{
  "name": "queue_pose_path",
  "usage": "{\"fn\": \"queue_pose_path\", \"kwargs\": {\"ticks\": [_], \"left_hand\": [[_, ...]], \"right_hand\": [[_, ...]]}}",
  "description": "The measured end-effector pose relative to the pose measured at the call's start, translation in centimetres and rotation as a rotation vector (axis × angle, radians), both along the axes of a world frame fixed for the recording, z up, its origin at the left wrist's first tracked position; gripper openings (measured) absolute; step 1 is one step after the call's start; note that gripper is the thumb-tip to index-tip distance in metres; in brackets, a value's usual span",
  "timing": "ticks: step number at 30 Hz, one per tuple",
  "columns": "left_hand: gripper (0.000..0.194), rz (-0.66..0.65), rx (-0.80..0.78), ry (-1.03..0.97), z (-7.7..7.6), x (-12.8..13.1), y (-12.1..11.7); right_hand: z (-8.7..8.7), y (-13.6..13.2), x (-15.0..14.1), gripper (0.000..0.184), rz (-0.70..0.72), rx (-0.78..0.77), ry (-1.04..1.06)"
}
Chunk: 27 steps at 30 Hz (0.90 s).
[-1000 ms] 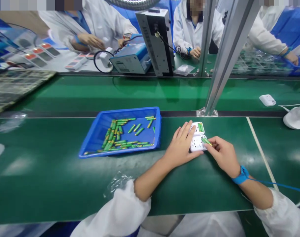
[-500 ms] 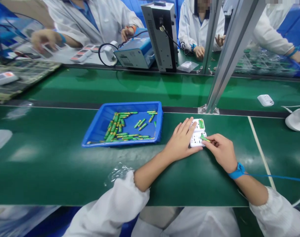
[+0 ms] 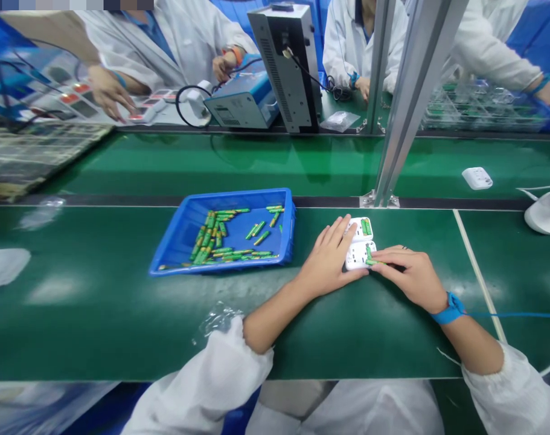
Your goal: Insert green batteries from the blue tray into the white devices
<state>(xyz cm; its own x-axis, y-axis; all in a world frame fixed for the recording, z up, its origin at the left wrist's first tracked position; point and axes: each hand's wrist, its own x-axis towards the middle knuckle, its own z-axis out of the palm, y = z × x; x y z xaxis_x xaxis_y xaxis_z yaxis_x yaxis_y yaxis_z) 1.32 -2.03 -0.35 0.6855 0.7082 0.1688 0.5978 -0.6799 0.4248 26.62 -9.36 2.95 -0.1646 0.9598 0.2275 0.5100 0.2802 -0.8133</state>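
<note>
Two white box-shaped devices lie one behind the other on the green bench. The far device (image 3: pixel 355 222) has two green batteries (image 3: pixel 366 227) side by side in its bay. My left hand (image 3: pixel 329 257) rests flat along their left side, fingers stretched over the far one and thumb by the near one's front edge; it is open. At the right side of the near device (image 3: pixel 357 256), my right hand (image 3: pixel 413 275) pinches a green battery (image 3: pixel 372 261), closed on it. Another green battery seems to sit in that bay, partly hidden.
Left of my hands stands a blue tray (image 3: pixel 166 254) with several loose green batteries (image 3: pixel 206 235). A crumpled clear bag (image 3: pixel 218 317) lies near my left sleeve. Across the green belt another white device (image 3: pixel 477 177) lies right of a metal post (image 3: pixel 399 115). Co-workers sit opposite.
My right hand has shifted slightly right, its fingers still at the near device's bay with the battery. My left hand stays in place. A co-worker's hand at the far left has moved right.
</note>
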Motion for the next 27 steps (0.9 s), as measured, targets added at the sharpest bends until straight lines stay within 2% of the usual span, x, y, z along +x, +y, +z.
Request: {"fn": "queue_pose_path", "kwargs": {"ticks": [7,18,23,27], "left_hand": [[0.112,0.001,0.006,-0.011,-0.1,0.0,-0.2],[0.113,0.006,0.011,0.035,0.0,0.3,-0.3],[0.114,-0.003,-0.015,0.039,0.4,0.1,-0.2],[0.103,-0.042,-0.040,0.067,1.3,0.0,-0.3]], "right_hand": [[-0.3,0.2,0.4,0.024,0.107,0.168,-0.159],[-1.2,0.5,0.8,0.030,0.166,0.133,-0.184],[-0.6,1.2,0.9,0.021,0.086,0.099,-0.088],[1.0,1.7,2.2,0.027,-0.003,-0.019,-0.101]]}}
